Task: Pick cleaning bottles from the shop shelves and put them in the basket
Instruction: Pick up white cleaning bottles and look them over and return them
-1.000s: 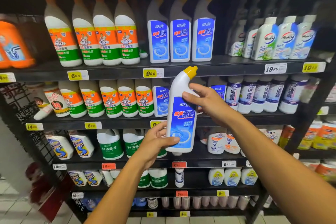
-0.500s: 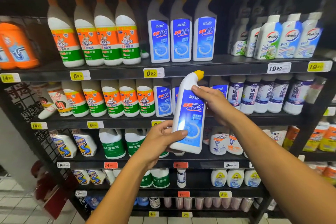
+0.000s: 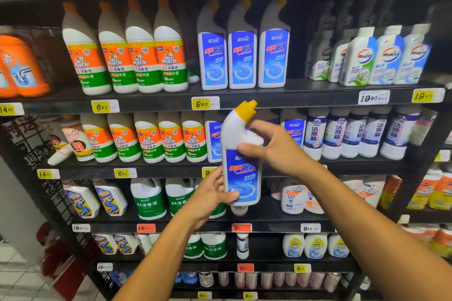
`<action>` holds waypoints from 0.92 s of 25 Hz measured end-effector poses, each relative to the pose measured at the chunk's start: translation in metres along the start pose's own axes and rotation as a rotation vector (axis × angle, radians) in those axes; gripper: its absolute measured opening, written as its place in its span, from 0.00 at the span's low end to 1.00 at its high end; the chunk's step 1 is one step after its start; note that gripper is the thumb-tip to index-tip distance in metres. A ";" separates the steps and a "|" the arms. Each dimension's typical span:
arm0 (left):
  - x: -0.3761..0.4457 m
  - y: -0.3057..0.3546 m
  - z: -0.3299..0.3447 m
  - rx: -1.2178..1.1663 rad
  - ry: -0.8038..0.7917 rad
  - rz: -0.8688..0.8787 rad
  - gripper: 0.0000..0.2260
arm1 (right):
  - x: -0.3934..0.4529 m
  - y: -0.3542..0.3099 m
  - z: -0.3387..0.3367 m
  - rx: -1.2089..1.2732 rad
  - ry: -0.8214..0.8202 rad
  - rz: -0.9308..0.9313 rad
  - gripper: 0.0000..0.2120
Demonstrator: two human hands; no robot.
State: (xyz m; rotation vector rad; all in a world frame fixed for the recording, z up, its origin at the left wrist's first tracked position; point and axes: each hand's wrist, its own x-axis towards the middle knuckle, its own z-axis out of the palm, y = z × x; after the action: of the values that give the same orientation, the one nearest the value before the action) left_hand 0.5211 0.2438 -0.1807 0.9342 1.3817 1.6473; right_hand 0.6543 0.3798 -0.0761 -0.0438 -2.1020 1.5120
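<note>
I hold a white toilet-cleaner bottle (image 3: 241, 173) with a blue label and a bent yellow cap upright in front of the dark shop shelves (image 3: 156, 102). My right hand (image 3: 271, 146) grips its neck and shoulder from the right. My left hand (image 3: 210, 197) holds the lower body, thumb across the label near the base. Matching blue-label bottles (image 3: 242, 56) stand on the shelf above. No basket is in view.
Orange-and-green Mr Muscle bottles (image 3: 127, 56) fill the left of two shelves. White Walch bottles (image 3: 381, 58) stand upper right, purple-label bottles (image 3: 354, 134) below them. Green-label jugs (image 3: 149, 199) and small bottles sit lower down. Tiled floor (image 3: 17, 283) shows at the bottom left.
The bottle has shifted a little, and its cap now leans to the upper right. My right hand has slid from behind the label round to the neck and shoulder. The left hand keeps its hold.
</note>
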 end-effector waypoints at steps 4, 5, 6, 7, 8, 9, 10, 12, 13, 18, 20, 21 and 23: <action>0.005 -0.003 0.000 0.008 -0.018 0.013 0.27 | -0.003 0.000 0.000 -0.057 0.014 -0.051 0.16; 0.004 -0.003 0.001 -0.003 -0.029 0.019 0.27 | -0.003 -0.001 -0.001 -0.044 0.026 -0.051 0.15; 0.003 -0.002 0.001 -0.019 -0.043 0.019 0.28 | -0.002 -0.003 -0.003 -0.019 0.044 -0.042 0.14; 0.001 -0.001 0.003 -0.048 -0.064 0.014 0.28 | -0.002 -0.005 -0.005 0.012 0.072 -0.025 0.13; -0.002 0.001 0.004 -0.100 -0.085 0.006 0.28 | 0.000 -0.006 -0.007 0.044 0.112 0.000 0.12; -0.005 0.004 0.006 -0.175 -0.101 -0.004 0.28 | 0.002 -0.006 -0.009 0.079 0.161 0.034 0.10; -0.009 0.006 0.007 -0.273 -0.117 -0.016 0.28 | 0.004 -0.004 -0.012 0.124 0.211 0.073 0.08; -0.016 0.008 0.009 -0.512 -0.176 -0.045 0.28 | 0.006 0.001 -0.016 0.253 0.283 0.156 0.08; -0.019 0.008 0.010 -0.624 -0.213 -0.062 0.28 | 0.007 0.004 -0.019 0.330 0.298 0.191 0.09; -0.031 0.011 0.019 -0.728 -0.289 -0.186 0.32 | 0.007 0.015 -0.022 0.605 0.252 0.234 0.15; -0.036 0.011 0.022 -0.671 -0.183 -0.129 0.31 | 0.007 0.017 -0.020 0.613 0.232 0.237 0.17; -0.037 0.010 0.024 -0.593 -0.099 -0.089 0.31 | 0.006 0.017 -0.017 0.562 0.241 0.247 0.17; -0.039 0.008 0.029 -0.394 0.082 -0.030 0.27 | 0.005 0.018 -0.009 0.430 0.283 0.288 0.16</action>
State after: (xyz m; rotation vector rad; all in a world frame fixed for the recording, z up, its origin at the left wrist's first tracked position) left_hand 0.5635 0.2196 -0.1711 0.6195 1.0594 1.8628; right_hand 0.6489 0.3957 -0.0884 -0.3912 -1.5655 1.9697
